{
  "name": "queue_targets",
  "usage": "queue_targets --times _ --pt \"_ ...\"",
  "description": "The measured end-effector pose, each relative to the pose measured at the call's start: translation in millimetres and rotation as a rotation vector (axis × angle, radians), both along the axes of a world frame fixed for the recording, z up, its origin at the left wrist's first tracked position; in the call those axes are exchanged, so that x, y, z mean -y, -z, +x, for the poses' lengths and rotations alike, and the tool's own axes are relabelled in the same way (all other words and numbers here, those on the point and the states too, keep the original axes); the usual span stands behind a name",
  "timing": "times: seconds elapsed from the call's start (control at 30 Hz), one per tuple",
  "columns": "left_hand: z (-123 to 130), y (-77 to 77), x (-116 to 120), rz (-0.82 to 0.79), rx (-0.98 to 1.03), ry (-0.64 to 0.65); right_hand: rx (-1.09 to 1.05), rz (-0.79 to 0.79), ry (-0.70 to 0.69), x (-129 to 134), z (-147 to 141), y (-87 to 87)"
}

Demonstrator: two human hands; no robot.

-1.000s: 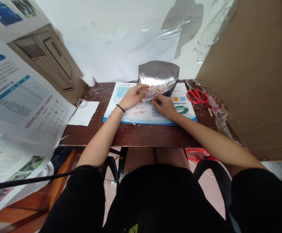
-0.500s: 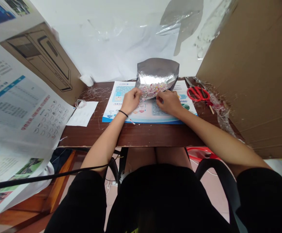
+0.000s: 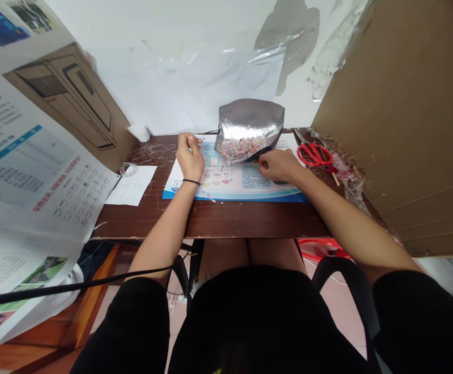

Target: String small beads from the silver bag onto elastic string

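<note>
A silver foil bag [image 3: 252, 118] lies with its mouth facing me, and many small pink, white and multicoloured beads [image 3: 245, 148] show at its front. My left hand [image 3: 190, 160] is raised to the left of the bag, apart from it, with fingers curled together; whatever they pinch is too small to make out. A short string of beads [image 3: 210, 196] trails beside that wrist on the printed sheet [image 3: 195, 191]. Close to the bag's lower right corner rests my right hand [image 3: 279, 165], its fingers closed and their tips partly hidden.
Red-handled scissors [image 3: 314, 154] lie to the right, beside crumpled clear plastic [image 3: 353, 189]. Tangled clear thread [image 3: 154, 150] and a white paper slip [image 3: 133, 187] are on the left of the brown table [image 3: 250, 218]. Cardboard walls [image 3: 398, 114] stand at both sides.
My left hand has moved left, away from the bag and beads. My right hand has shifted slightly right and down. Loose beads now show on the sheet before the bag.
</note>
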State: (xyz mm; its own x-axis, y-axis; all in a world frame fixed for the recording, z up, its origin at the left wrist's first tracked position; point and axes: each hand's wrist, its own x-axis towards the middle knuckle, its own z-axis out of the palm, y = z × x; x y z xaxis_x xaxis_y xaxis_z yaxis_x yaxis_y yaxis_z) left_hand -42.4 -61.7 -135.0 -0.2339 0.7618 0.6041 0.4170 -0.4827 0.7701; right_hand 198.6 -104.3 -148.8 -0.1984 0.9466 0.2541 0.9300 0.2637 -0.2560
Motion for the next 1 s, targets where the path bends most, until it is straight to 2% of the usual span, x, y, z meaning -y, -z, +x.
queue_targets --times 0.1,0.17,0.27,0.33,0.5,0.6,0.8,0.9,1.0 --pt "8.1 1.5 9.3 0.126 -0.135 0.143 -0.190 0.046 0.025 1.9 -4.1 -5.5" --pt "16.1 5.5 16.6 0.114 -0.201 0.294 -0.412 0.013 0.009 4.7 -10.6 -8.3" --pt "26.9 12.9 24.5 -0.003 -0.246 0.524 -0.748 -0.197 -0.084 9.8 -22.4 -8.6" --pt "30.6 16.2 26.4 -0.019 -0.278 0.593 -0.937 -0.337 -0.128 12.5 -28.7 -6.6" --pt "29.1 16.1 25.8 0.168 -0.397 0.531 -1.258 -0.537 -0.138 13.6 -34.4 -0.2" --pt "29.5 14.4 28.1 0.275 -0.527 0.581 -1.370 -0.639 -0.132 13.3 -35.4 1.6" --pt "39.9 15.3 33.0 0.484 -0.849 0.620 -1.486 -0.583 -0.114 13.2 -36.5 1.4" --pt "44.1 17.7 33.8 0.515 -0.891 0.636 -1.548 -0.518 -0.125 11.6 -35.6 1.6" --pt "45.2 19.2 35.2 0.519 -0.908 0.612 -1.601 -0.444 -0.069 9.0 -33.4 1.7"
